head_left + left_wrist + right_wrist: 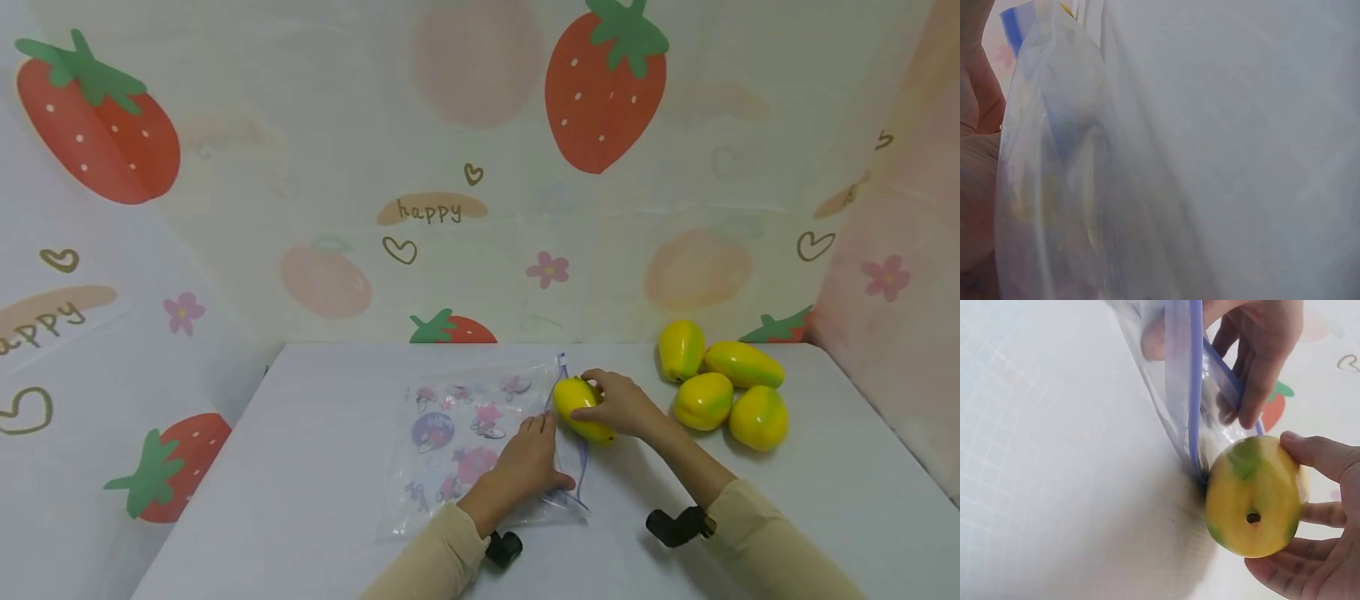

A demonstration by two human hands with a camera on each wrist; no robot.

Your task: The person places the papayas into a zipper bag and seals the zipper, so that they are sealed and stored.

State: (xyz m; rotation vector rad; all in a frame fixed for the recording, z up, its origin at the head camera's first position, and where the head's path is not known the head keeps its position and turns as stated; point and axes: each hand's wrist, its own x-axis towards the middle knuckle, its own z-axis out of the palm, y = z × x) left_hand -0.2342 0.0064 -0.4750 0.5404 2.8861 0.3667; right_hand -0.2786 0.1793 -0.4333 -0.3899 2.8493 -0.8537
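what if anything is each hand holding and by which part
The right hand holds a yellow fruit round its sides. The left hand touches the clear bag near its purple-edged mouth; whether it grips is unclear.

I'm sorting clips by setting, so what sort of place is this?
Probably an improvised indoor recording booth: a white table closed in by a strawberry-printed backdrop, and a small black device at each wrist of the person working there.
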